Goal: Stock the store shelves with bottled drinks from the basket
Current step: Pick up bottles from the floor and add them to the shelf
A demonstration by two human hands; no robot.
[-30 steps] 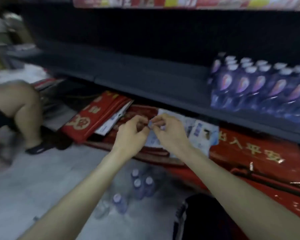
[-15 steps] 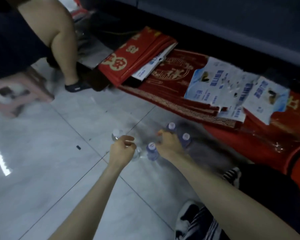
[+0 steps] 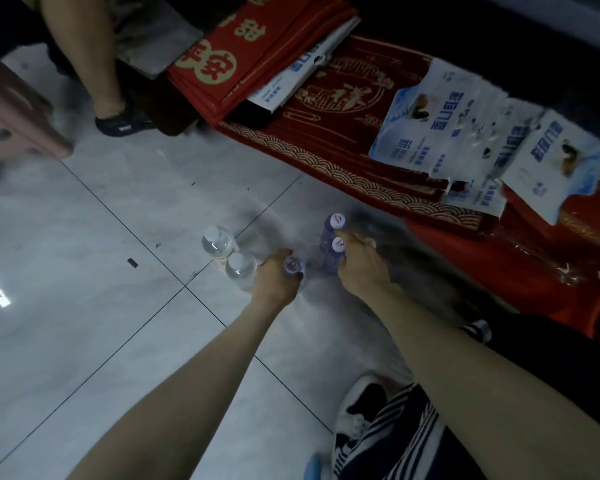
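**While lifting drinks off the floor: knock-overs, slipped grips, unread labels**

While crouched over pale tile floor (image 3: 84, 289), logged left hand (image 3: 274, 277) at centre frame, fingers curled over cap and neck of lower purple bottle (image 3: 294, 266). Logged right hand (image 3: 359, 268) closed round middle purple bottle (image 3: 338, 244), white cap showing between thumb and fingers. Upper purple bottle (image 3: 336, 220) close behind it, ungripped; touching or not, cannot tell. Clear bottles (image 3: 239, 268), a pair, upright just left of the left hand. No basket in view, and of the shelving only a dark edge at upper right.

Risks, as judged:
- Could tip the clear pair with the left wrist on the lift, given so little room beside it.
- Could drag the upper purple bottle over when raising the middle one, if pressed together.
- Could lose the lower purple bottle from a grip taken high at cap and neck; likely to swing or slip.
- On glossy tile, could send a fallen bottle rolling toward pink stool (image 3: 21, 133) and another person's dark shoe (image 3: 123, 123) at upper left.

Writing:
- Small red-and-blue mark on purple-bottle caps; too small to read.
- Large gold Chinese characters on red mats (image 3: 343, 109), partly cropped.
- Blue Chinese print on blue-white packets (image 3: 465, 133) at upper right; blurred.
- White lettering on the dark shoe; not legible with confidence.
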